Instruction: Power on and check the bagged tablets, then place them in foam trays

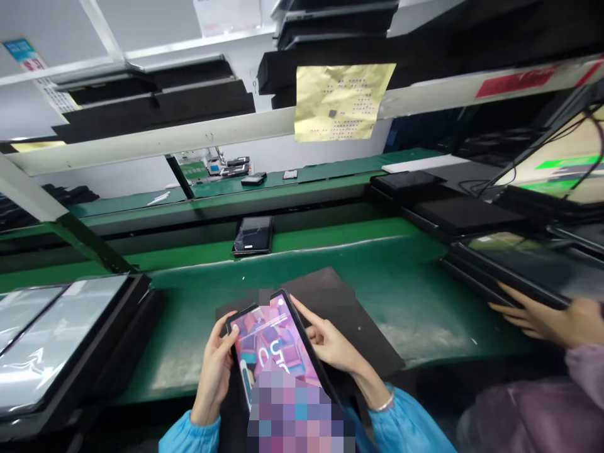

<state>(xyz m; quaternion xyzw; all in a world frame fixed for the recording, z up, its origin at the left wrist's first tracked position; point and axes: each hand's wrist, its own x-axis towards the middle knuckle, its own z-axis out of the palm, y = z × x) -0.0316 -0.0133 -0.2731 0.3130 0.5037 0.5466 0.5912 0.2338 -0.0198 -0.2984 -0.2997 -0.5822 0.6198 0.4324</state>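
A tablet with a lit, colourful screen is held up and tilted between my two hands; part of it is blurred out by blocks. My left hand grips its left edge, thumb resting on the front. On the opposite edge, my right hand is closed, with the index finger stretched along the side. Beneath the tablet, a black sheet lies on the green work surface.
At the left stands a stack of trays with silvery panels. A small dark device lies behind the tablet. On the right, a co-worker's hand holds a black tray. A yellow paper hangs from the shelf beam.
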